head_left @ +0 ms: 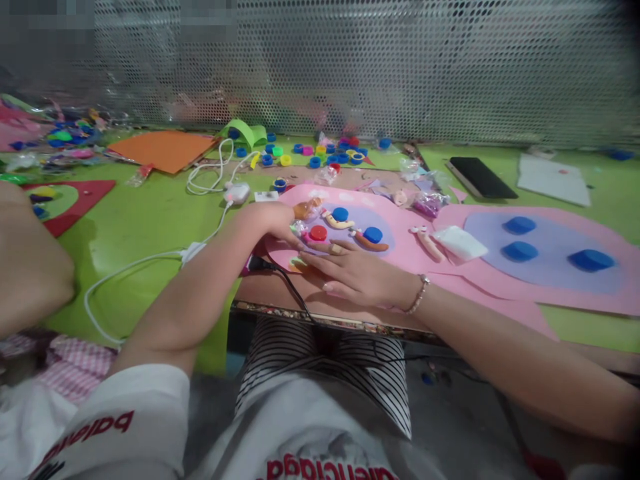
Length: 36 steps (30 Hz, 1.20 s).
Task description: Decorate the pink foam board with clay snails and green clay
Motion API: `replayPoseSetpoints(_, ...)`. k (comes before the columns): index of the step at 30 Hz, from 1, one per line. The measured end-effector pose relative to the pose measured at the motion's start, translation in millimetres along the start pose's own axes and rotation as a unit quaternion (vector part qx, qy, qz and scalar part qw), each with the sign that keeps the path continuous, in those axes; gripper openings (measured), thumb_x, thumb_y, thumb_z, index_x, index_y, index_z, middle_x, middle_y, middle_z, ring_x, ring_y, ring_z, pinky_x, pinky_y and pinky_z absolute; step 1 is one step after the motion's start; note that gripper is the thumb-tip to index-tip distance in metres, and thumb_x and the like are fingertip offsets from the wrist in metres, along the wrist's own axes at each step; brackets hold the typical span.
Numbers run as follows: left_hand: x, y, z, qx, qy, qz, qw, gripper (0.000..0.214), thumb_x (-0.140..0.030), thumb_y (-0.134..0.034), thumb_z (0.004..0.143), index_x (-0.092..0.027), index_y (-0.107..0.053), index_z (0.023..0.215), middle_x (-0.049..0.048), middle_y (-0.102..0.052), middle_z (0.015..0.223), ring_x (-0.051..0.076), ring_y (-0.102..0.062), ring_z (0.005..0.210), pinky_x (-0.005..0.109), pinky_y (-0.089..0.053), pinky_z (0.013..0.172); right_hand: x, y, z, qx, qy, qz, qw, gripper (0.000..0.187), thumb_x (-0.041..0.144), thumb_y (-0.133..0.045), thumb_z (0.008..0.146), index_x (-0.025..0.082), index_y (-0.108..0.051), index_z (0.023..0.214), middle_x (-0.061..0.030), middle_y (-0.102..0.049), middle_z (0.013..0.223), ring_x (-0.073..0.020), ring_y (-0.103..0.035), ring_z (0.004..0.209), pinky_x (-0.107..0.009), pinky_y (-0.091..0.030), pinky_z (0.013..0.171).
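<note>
My left hand [273, 220] is curled on the near edge of a pink foam sheet [400, 240], its fingers pinched on a small clear wrapped piece [306, 210] with an orange bit inside. My right hand [357, 273] lies flat on the same sheet, fingers stretched out, a ring on one finger and a bracelet at the wrist. Just beyond the fingers sit a red bottle cap [318, 233], two blue caps [341, 214] and clay snail shapes [373, 243] on a lilac oval.
A second pink sheet [575, 293] with three blue caps lies at right, a white packet [459, 241] between. Loose caps [320, 155], orange foam [165, 149], a white charger and cable [235, 193], a black phone [481, 177] and white paper [553, 179] lie on the green table. Another person's arm [30, 267] is at left.
</note>
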State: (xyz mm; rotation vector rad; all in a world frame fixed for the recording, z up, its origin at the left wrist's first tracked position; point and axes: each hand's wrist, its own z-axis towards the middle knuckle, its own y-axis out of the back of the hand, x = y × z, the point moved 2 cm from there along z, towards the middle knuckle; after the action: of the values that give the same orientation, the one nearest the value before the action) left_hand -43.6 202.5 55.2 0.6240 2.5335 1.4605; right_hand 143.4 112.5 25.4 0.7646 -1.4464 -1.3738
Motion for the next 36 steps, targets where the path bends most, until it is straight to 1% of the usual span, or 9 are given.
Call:
replayPoseSetpoints(4,-1,0.5,0,0.003,0.004,0.0,1.0,0.077,-0.073,-0.056,0.059,-0.017,-0.064,0.111,0.0107,-0.067,0.083,0.022,-0.059,0.074,0.027,-0.041,0.063,3,-2,3,0.001,0.01,-0.001,1.0,0.063,0.05,-0.023,0.095,0.014,-0.019,0.147,-0.0139,-0.028,0.149,-0.0295,-0.029,0.134,-0.051,-0.017,0.107)
replayPoseSetpoints(8,-4,2.4,-3,0.001,-0.003,-0.003,1.0,0.074,-0.069,-0.057,0.061,-0.015,-0.064,0.11,0.0105,-0.067,0.082,0.02,-0.057,0.07,0.027,-0.039,0.061,4,-1,5,-0.001,-0.009,0.058,0.998,0.063,0.05,-0.02,0.096,0.014,-0.018,0.147,-0.0132,-0.031,0.148,-0.0265,-0.024,0.138,-0.05,-0.014,0.111)
replayPoseSetpoints(13,-2,2.5,-5,0.005,-0.004,-0.006,1.0,0.067,-0.067,-0.058,0.061,-0.019,-0.064,0.107,0.0084,-0.066,0.082,0.02,-0.057,0.073,0.026,-0.038,0.061,5,7,3,-0.011,-0.045,0.14,0.989,0.058,0.049,-0.015,0.097,0.022,-0.013,0.148,-0.0055,-0.029,0.15,-0.0247,-0.018,0.14,-0.053,0.004,0.112)
replayPoseSetpoints(18,1,1.0,-4,-0.009,-0.011,-0.025,1.0,0.069,-0.07,-0.058,0.057,-0.02,-0.066,0.104,0.008,-0.066,0.083,0.021,-0.058,0.075,0.026,-0.038,0.061,3,12,-1,-0.059,-0.069,0.136,0.987,0.055,0.048,-0.014,0.097,0.025,-0.019,0.147,-0.0041,-0.031,0.149,-0.0244,-0.022,0.139,-0.052,0.006,0.113)
replayPoseSetpoints(23,1,0.3,-1,-0.001,-0.01,-0.022,1.0,0.065,-0.066,-0.059,0.058,-0.019,-0.067,0.103,0.0087,-0.066,0.078,0.022,-0.059,0.075,0.027,-0.039,0.061,6,8,0,-0.013,-0.021,0.113,0.993,0.053,0.045,-0.019,0.097,0.021,-0.03,0.143,-0.006,-0.032,0.148,-0.0241,-0.026,0.137,-0.052,0.008,0.112)
replayPoseSetpoints(28,1,0.2,0,-0.009,-0.022,-0.013,1.0,0.064,-0.065,-0.059,0.061,-0.017,-0.066,0.103,0.009,-0.066,0.079,0.023,-0.058,0.077,0.028,-0.04,0.065,7,6,3,-0.002,-0.042,0.11,0.993,0.052,0.045,-0.02,0.097,0.02,-0.033,0.142,-0.0058,-0.032,0.148,-0.0225,-0.023,0.138,-0.049,0.006,0.113)
replayPoseSetpoints(30,1,0.0,0,-0.009,-0.021,-0.01,1.0,0.063,-0.066,-0.059,0.061,-0.019,-0.066,0.103,0.0083,-0.066,0.078,0.022,-0.058,0.076,0.027,-0.039,0.064,6,6,3,-0.003,-0.047,0.12,0.992,0.053,0.046,-0.017,0.097,0.022,-0.03,0.143,-0.0052,-0.031,0.149,-0.0224,-0.022,0.139,-0.05,0.005,0.113)
replayPoseSetpoints(32,2,-0.3,-1,-0.001,-0.012,-0.013,1.0,0.063,-0.067,-0.058,0.06,-0.02,-0.067,0.101,0.0076,-0.065,0.077,0.021,-0.058,0.075,0.027,-0.039,0.062,5,6,2,-0.013,-0.047,0.128,0.991,0.055,0.048,-0.016,0.097,0.024,-0.02,0.146,-0.005,-0.028,0.15,-0.0232,-0.019,0.14,-0.052,0.005,0.113)
replayPoseSetpoints(36,3,-0.3,-2,-0.001,-0.017,-0.03,0.999,0.066,-0.071,-0.055,0.06,-0.021,-0.067,0.102,0.0076,-0.066,0.079,0.022,-0.059,0.074,0.027,-0.039,0.06,5,8,0,-0.048,-0.044,0.121,0.991,0.057,0.048,-0.013,0.097,0.025,-0.006,0.148,-0.0043,-0.027,0.15,-0.0232,-0.018,0.14,-0.055,0.01,0.111)
